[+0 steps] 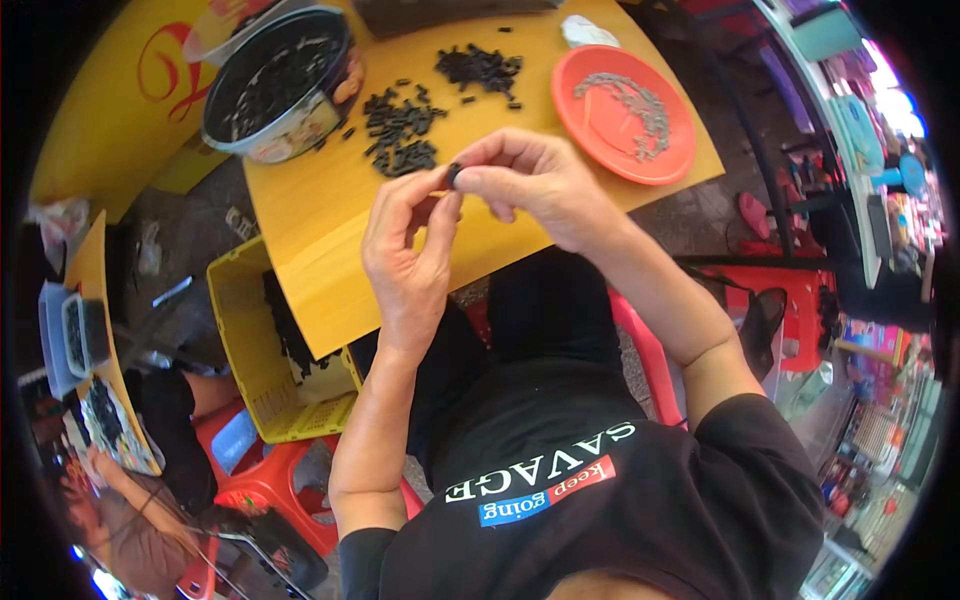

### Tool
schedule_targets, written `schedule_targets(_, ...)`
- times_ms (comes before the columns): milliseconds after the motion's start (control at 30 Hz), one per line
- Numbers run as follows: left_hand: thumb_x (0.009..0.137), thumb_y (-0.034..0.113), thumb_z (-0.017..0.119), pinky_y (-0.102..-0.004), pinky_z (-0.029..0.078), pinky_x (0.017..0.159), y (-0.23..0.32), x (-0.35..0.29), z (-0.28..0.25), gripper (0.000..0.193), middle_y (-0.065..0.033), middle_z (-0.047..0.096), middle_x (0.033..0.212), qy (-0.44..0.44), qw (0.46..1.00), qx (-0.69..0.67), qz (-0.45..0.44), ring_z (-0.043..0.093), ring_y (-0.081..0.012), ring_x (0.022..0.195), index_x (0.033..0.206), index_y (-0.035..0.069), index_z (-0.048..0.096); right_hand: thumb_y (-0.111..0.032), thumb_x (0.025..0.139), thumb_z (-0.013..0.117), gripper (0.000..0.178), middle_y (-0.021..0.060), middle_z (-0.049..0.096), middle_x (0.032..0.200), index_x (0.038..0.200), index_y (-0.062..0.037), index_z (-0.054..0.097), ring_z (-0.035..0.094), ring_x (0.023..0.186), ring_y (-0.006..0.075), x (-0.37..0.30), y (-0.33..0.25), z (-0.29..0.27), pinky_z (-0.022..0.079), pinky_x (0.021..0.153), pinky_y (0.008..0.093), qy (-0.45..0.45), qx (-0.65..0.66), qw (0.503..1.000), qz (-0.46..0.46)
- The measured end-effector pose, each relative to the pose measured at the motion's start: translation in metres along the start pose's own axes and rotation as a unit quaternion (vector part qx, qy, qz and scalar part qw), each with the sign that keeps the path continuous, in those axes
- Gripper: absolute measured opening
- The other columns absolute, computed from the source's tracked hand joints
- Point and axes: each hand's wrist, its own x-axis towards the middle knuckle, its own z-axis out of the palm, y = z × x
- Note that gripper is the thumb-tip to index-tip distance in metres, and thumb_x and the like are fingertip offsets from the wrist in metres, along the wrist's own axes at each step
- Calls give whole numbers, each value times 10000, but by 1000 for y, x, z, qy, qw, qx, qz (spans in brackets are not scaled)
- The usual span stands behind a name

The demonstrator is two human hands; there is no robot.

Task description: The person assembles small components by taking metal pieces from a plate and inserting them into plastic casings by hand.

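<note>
A small black part [454,176] is pinched between my two hands above the near side of the yellow table [330,270]. My right hand [535,185] grips it with thumb and forefinger. My left hand [408,262] meets it from the other side, fingertips closed at the part. Fingers hide most of its shape. Beyond my hands lie two loose piles of short black cylindrical pieces, a nearer pile [400,125] and a farther pile [480,68]. On the right a red round plate [590,125] carries many tiny greyish pieces.
A dark tub [270,148] filled with black pieces stands at the table's far left. Below the table's left edge sits a yellow crate [240,350]. Red stools [275,490] are at the lower left, near another person's arm [150,505]. A white crumpled item [585,32] lies behind the plate.
</note>
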Motion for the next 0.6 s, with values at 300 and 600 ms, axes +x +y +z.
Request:
schedule_targets(300,901,-31,691,-235,488,717,-6,-11,7,143,-70,621,1005,-34,995,87,46,584,-109,812,1040,-7,665,-136,927,720,199,8,670,859,1057,3,664,563,677,23,-29,6,-9,430,572,176,29,-51,998,13)
schedule_targets(600,963,3,631,-232,504,802,-4,-15,19,155,-54,642,983,-80,995,26,-45,623,-112,865,1117,-17,630,-138,947,696,184,-1,663,838,987,41,682,562,724,12,-39,5,-20,446,608,185,70,-194,977,-60)
